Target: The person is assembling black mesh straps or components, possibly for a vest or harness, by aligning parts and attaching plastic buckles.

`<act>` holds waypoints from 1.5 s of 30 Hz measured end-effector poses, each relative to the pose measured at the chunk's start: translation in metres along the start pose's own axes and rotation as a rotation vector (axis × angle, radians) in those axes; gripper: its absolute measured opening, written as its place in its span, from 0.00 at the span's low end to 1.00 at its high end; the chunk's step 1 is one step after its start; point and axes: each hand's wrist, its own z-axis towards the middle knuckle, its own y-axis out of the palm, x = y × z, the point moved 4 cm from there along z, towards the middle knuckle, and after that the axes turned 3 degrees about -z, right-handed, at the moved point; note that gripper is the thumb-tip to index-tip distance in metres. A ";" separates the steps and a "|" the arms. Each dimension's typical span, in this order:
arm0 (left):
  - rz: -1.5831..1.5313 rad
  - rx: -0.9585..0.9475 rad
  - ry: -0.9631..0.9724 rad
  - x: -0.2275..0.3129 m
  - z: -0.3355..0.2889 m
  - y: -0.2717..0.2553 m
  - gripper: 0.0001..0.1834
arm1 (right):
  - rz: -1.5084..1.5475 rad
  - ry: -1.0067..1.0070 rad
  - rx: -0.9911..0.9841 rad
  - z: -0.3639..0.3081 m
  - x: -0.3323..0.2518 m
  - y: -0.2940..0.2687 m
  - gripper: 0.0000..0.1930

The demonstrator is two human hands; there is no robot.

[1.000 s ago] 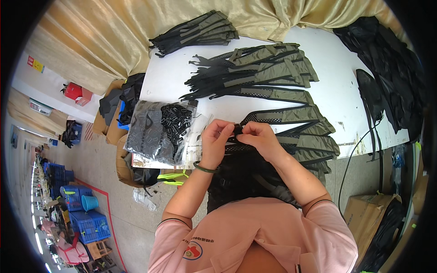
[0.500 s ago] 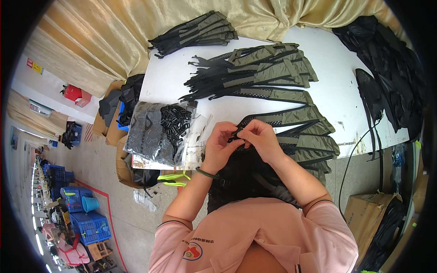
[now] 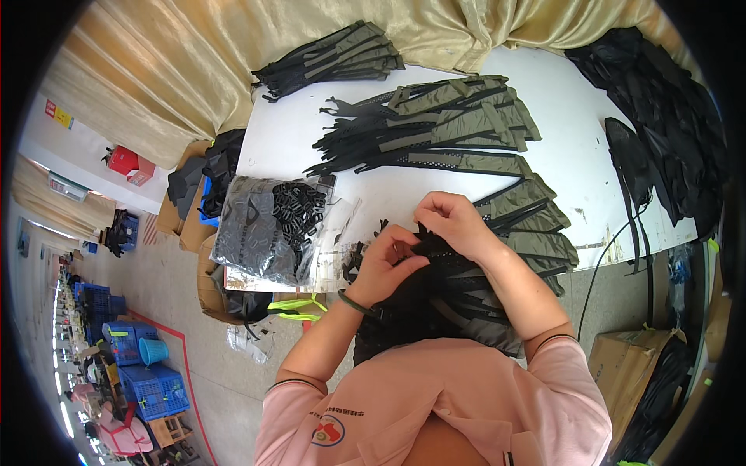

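Both of my hands are at the near edge of the white table, over a dark heap of black fabric (image 3: 404,299). My left hand (image 3: 381,268) is curled, thumb and fingers closing round the black end of a strap (image 3: 422,242). Just above and to the right, my right hand (image 3: 454,221) pinches at the same black strap; its fingertips partly hide what they grip. Olive and black mesh straps (image 3: 536,210) fan out beside my right hand. To the left lies a clear plastic bag (image 3: 252,229) with many small black buckles (image 3: 299,210) at its opening.
More olive straps (image 3: 466,116) lie in the middle of the table, with another bundle (image 3: 334,54) at the back. Black fabric pieces (image 3: 660,116) cover the right end. Cardboard boxes (image 3: 633,373) stand at right; blue crates (image 3: 155,388) are on the floor at left.
My hands have moved apart: the right rose slightly up and right, the left shifted a little down. Black strap ends now stick out left of the hands.
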 end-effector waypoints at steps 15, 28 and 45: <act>-0.473 0.414 -0.168 -0.024 -0.012 -0.041 0.08 | -1.030 0.252 -0.155 -0.027 0.077 -0.102 0.19; 0.694 0.623 -0.062 -0.017 -0.023 -0.071 0.18 | -1.308 0.364 -0.252 -0.011 0.081 -0.118 0.07; 0.864 -0.002 -0.144 -0.059 0.012 -0.020 0.31 | -1.351 -0.185 -0.035 0.057 0.065 -0.086 0.10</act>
